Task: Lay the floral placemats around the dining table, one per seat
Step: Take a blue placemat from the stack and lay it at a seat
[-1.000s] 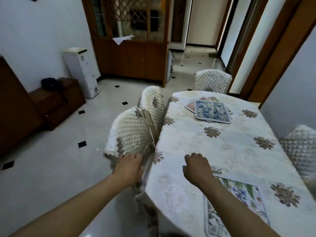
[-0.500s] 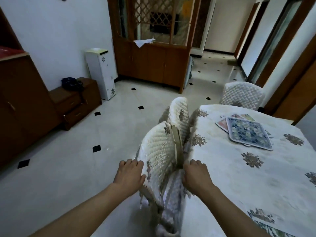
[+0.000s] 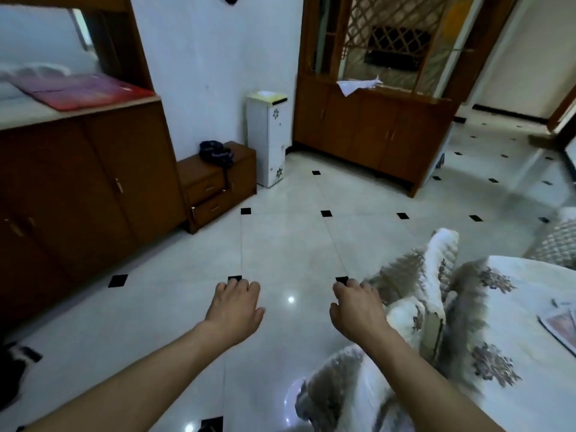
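My left hand [image 3: 235, 307] and my right hand [image 3: 358, 310] hang in front of me above the tiled floor, fingers loosely curled, holding nothing. The dining table [image 3: 530, 275], under a pale flowered cloth, is cut off at the right edge. Only a corner of one floral placemat [image 3: 561, 325] shows on it, blurred. My right hand is just left of a quilted chair back [image 3: 439, 266] and does not touch it. The other placemats are out of view.
A second quilted chair [image 3: 343, 378] stands under my right forearm, a third [image 3: 558, 241] at the far right. A tall brown cabinet [image 3: 78, 188], a low drawer unit [image 3: 218, 188] and a white box stand [image 3: 266, 138] line the left wall. A wooden partition cabinet [image 3: 374, 129] stands behind.
My view has swung left, away from the table, so the placemat stack has left the frame. Both hands have come off the chair back and the table edge.
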Available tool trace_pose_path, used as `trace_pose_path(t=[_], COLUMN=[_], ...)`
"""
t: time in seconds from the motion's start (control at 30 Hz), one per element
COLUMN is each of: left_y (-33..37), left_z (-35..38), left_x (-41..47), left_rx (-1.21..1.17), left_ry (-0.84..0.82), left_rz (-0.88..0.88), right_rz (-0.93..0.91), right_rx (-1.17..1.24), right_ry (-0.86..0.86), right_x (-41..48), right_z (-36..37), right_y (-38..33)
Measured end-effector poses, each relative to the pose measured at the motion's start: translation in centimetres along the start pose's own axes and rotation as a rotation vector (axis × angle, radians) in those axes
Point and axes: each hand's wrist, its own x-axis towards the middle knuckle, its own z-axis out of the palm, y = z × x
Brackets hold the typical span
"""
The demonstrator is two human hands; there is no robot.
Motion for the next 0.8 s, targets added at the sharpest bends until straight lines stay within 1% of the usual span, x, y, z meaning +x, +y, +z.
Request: trace_pose_path(t=[0.13, 0.33, 0.47, 0.57, 0.67, 0.8], left_y=[-5.5, -9.0, -7.9, -6.3, -4.4, -2.8], left_z=[0.3, -1.0, -1.0, -0.8, -1.0, -1.8], left_x=[8.9, 20.5, 27.5, 32.6, 38.4, 46.9], left_rx=[-0.019, -0.022, -0.019, -0.023, -0.017, 0.025], left_ry=[-0.005, -0.001, -0.015, -0.015, -0.011, -0.011], left_rz=[0.068, 0.232, 0.338, 0.408, 0.436, 0.441], right_rz=[0.095, 0.275, 0.412, 0.466, 0.495, 0.517], right_rx=[-0.024, -0.049, -0.032, -0.022, -0.023, 0.005], right_ry=[-0.025, -0.070, -0.098, -0.110, -0.103, -0.104], right_x=[7.9, 15.1, 18.6, 21.7, 26.1, 34.5], right_z=[0.9, 0.3, 0.4, 1.1, 2.2, 3.5], right_y=[-2.4, -2.7, -0.6, 2.0, 5.4, 10.0])
